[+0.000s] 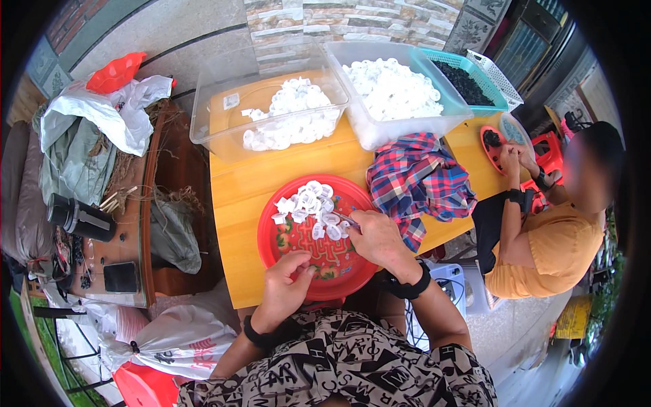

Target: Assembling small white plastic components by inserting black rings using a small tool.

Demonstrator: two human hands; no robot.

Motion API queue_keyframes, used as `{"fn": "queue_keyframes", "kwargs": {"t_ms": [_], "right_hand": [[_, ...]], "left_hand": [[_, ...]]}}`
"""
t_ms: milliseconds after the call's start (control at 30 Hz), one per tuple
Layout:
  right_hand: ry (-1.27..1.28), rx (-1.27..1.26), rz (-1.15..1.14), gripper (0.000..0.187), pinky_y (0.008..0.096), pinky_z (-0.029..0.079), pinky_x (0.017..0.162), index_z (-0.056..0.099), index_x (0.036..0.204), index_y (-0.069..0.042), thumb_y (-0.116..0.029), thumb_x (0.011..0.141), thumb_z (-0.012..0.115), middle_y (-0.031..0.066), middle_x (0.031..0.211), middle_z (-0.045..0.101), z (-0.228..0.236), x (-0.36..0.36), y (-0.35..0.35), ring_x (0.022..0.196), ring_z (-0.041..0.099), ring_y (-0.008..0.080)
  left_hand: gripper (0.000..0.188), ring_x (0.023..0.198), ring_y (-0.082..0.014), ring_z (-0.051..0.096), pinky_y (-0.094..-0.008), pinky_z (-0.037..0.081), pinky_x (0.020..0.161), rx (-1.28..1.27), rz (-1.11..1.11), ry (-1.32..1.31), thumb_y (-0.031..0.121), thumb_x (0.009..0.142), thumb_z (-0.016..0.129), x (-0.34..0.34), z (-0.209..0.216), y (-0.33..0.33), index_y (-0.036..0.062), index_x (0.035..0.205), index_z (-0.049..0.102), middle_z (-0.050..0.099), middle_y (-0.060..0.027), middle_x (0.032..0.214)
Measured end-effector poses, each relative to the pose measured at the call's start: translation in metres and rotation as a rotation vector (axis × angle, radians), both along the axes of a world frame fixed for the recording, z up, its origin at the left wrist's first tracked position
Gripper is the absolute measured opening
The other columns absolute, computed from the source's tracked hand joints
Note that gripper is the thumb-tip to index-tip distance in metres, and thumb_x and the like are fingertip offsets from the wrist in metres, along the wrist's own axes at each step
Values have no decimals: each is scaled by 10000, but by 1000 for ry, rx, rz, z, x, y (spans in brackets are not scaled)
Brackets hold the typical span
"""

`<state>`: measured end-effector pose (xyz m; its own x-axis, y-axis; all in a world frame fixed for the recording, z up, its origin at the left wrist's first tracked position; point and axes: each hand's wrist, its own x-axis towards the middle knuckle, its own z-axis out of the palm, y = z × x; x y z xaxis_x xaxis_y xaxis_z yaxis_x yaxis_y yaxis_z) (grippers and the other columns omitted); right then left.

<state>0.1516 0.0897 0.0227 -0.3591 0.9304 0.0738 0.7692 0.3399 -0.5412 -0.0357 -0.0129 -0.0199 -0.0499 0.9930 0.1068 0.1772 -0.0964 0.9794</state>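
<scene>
A round red tray (pixel 266 234) with a green and gold pattern lies on the table before me. Small white plastic parts (pixel 308 200) are heaped in its far half. My right hand (pixel 383 239) is closed over the tray's right side, gripping a slim dark metal tool (pixel 348 220). The tool's tip reaches in among the white parts; its exact kind cannot be made out. Over the near left rim is my left hand (pixel 285 283), its fingers curled and thumb against the index finger. Whatever it pinches, if anything, is too small or hidden.
Behind the tray, a clear bin (pixel 203 132) and a frosted bin (pixel 380 129) hold white parts. A teal basket (pixel 498 102) holds black pieces. A plaid cloth (pixel 420 180) lies right. A person (pixel 556 251) works at the far right. A black tumbler (pixel 81 217) rests left.
</scene>
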Motion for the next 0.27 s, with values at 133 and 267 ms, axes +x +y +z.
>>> {"fn": "queue_keyframes", "kwargs": {"t_ms": [133,267], "right_hand": [[-96,-76,10,171,454,465,684,584,808,-2,-154,746,633,197,755,617,-9,-3,5,754,598,378],[84,-251,-92,173,423,486,688,589,800,-11,-163,741,646,184,748,645,-14,10,7,765,662,286]], "left_hand": [[246,860,-105,571,-224,476,746,-9,-24,-12,-97,789,588,5,4,0,-38,1028,587,589,-89,1015],[261,809,-134,584,-242,489,699,-32,11,-116,-57,785,619,8,0,-1,-39,1044,587,609,-115,982]]}}
